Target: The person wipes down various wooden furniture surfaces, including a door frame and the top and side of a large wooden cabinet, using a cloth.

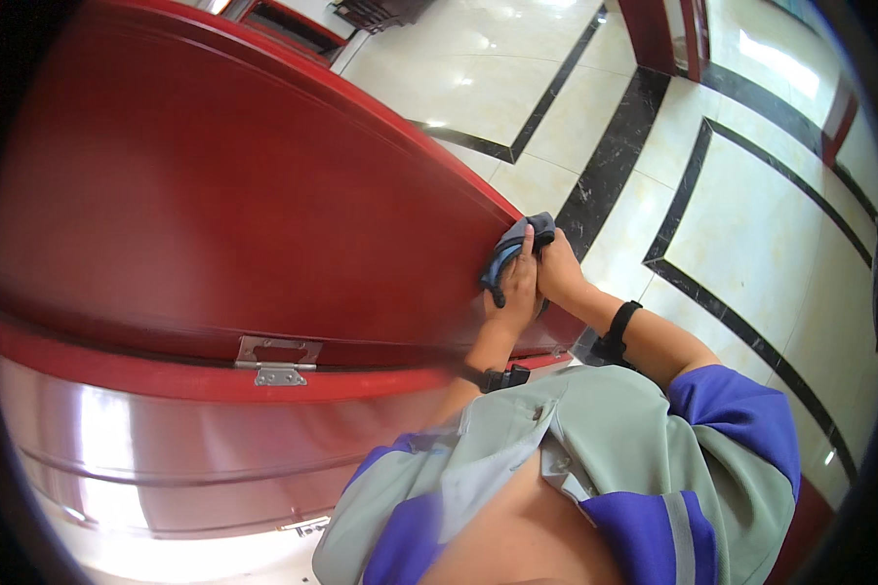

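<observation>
A grey-blue cloth (pixel 529 230) with dark edging is bunched against the edge of a dark red door (pixel 234 195). My left hand (pixel 516 285) presses on the cloth, one finger stretched along it and the others partly hidden. Right beside it, my right hand (pixel 562 271) is closed at the cloth's right end, by the door's edge; its fingertips are out of sight. Both hands nearly touch each other. A metal hinge (pixel 280 358) joins the door to the red frame (pixel 156 370), left of my forearms.
Beyond the door lies a glossy pale tiled floor (pixel 751 214) with black border strips. Red door posts (pixel 650 39) stand at the far right. Shiny reddish panelling (pixel 195 444) runs beside me at the lower left. A dark object (pixel 380 12) shows at the top.
</observation>
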{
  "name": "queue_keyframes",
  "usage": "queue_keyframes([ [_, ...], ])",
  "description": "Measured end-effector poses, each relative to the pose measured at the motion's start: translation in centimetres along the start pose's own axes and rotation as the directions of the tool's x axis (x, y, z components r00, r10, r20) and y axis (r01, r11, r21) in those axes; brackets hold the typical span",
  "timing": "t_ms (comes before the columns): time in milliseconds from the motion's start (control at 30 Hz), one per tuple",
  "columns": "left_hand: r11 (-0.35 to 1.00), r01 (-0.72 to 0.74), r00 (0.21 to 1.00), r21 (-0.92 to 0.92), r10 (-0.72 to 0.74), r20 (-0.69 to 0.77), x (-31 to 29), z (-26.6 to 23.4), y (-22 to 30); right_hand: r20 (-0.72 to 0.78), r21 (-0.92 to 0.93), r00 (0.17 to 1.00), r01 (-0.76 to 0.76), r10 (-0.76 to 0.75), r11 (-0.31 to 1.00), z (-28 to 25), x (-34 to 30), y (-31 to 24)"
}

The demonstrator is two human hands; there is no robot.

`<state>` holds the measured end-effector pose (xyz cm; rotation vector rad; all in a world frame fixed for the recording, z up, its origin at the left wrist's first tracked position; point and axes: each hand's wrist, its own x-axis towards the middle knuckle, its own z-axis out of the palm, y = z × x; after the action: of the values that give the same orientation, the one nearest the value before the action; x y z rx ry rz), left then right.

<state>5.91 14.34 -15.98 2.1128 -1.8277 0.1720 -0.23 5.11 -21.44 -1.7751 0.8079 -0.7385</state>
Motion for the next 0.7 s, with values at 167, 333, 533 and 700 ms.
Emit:
queue_keyframes([
  [167,0.933,0.049,0.976,0.356,0.032,-0.217,2.4,-7.9,1.6,-0.105,-0.015,0.883,0.460,-0.459,0.888,-3.8,1.2,-10.4],
  [333,0.812,0.231,0.901,0.535,0.028,-0.432,3.9,-15.9,3.3,-0.111,0.069,0.720,0.693,-0.685,0.717,-7.9,3.1,-18.9],
  [533,0.743,0.369,0.753,0.558,0.112,-0.649,5.4,-20.4,3.6,-0.104,0.178,0.591,0.803,-0.800,0.569,-9.7,6.1,-24.7],
  [700,0.745,0.367,0.801,0.558,0.052,-0.596,4.8,-19.1,4.2,-0.054,0.090,0.555,0.831,-0.830,0.550,-5.9,5.3,-20.0],
])
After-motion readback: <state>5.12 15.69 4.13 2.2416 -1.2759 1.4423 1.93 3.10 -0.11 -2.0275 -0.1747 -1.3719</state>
